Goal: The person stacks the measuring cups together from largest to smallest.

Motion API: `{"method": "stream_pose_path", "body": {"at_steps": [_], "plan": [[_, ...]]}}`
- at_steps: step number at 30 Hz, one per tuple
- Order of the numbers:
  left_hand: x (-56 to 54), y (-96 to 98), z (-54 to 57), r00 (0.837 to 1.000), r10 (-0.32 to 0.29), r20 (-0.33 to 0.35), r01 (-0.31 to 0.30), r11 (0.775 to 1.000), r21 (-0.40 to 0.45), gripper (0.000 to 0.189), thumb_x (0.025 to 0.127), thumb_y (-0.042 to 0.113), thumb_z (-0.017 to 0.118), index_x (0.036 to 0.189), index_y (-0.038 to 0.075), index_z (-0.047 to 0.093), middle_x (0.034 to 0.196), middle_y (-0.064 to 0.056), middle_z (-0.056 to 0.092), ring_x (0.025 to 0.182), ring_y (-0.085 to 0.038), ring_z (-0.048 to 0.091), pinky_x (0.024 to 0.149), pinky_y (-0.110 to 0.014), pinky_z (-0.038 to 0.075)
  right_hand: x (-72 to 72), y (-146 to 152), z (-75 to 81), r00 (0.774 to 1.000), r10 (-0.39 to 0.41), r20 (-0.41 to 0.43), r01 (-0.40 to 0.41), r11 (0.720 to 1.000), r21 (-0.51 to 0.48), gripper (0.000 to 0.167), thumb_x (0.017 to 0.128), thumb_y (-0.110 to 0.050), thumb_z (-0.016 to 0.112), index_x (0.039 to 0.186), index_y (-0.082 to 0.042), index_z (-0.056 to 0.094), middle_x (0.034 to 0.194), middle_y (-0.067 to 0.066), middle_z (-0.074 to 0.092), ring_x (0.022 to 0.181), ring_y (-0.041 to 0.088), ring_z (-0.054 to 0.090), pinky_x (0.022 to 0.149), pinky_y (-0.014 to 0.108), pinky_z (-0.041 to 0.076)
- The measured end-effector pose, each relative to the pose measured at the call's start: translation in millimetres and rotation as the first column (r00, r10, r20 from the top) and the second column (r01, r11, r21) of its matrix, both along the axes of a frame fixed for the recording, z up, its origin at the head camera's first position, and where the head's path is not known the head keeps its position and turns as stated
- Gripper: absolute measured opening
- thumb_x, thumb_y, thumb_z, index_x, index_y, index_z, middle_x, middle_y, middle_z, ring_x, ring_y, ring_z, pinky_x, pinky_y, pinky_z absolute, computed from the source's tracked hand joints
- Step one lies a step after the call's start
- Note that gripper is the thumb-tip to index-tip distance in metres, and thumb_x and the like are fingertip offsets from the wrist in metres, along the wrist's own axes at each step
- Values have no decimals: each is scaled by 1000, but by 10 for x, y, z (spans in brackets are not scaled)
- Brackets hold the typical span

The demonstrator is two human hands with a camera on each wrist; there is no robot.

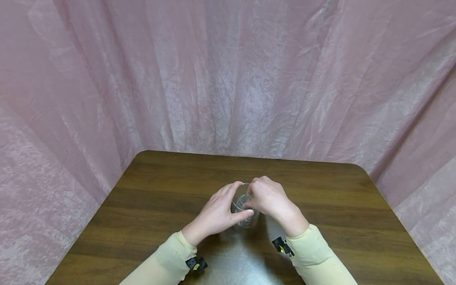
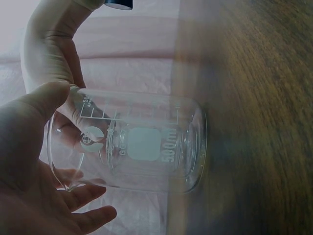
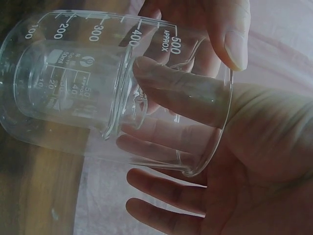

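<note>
A clear glass beaker (image 1: 246,224) marked 500 ml stands upright on the table, with a small beaker (image 3: 73,100) marked 50 ml inside it. Overlapping rims in there suggest more nested glass, but I cannot tell how many pieces. My left hand (image 1: 217,211) holds the big beaker near its rim, thumb on the near side and fingers on the far left. From the right, my right hand (image 1: 268,198) reaches in over the rim. Its thumb (image 3: 181,95) and a finger pinch around the small beaker's top edge, while other fingers stay outside the big beaker.
The brown wooden table (image 1: 171,174) has rounded far corners. Pink velvet curtains (image 1: 228,79) hang behind it and on both sides. A black wrist camera (image 1: 283,246) sits on the right sleeve, and another (image 1: 196,264) on the left sleeve.
</note>
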State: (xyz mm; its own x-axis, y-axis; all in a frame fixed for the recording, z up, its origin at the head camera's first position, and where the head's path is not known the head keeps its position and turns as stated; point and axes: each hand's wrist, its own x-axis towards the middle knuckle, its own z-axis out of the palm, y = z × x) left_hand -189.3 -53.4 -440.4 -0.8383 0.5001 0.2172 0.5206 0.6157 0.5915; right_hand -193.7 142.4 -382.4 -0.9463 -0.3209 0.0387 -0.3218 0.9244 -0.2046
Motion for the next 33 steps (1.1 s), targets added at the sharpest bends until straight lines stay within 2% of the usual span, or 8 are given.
{"method": "stream_pose_path", "body": {"at_steps": [22, 30, 33], "plan": [[6, 4, 20, 1000, 4, 23, -4, 1000, -2, 93, 98, 67, 75, 166, 12, 44, 166, -11, 50, 155, -34, 44, 123, -64, 37, -18, 4, 22, 999, -13, 36, 13, 1000, 5, 24, 78, -38, 101, 87, -25, 83, 99, -7, 76, 107, 25, 68, 87, 48, 60], [7, 7, 6, 1000, 11, -12, -11, 1000, -12, 91, 97, 64, 77, 164, 11, 45, 164, -13, 53, 154, -33, 46, 124, -61, 38, -12, 5, -3, 1000, 2, 6, -2, 1000, -10, 27, 76, -36, 101, 72, -28, 76, 86, -10, 70, 100, 25, 68, 80, 46, 59], [9, 8, 7, 1000, 11, -12, -11, 1000, -12, 91, 97, 65, 76, 164, 11, 45, 164, -13, 53, 155, -33, 46, 124, -61, 38, -9, 7, 1, 1000, 4, 1, -4, 1000, -11, 27, 76, -36, 101, 73, -27, 76, 86, -10, 70, 99, 26, 68, 79, 46, 59]]}}
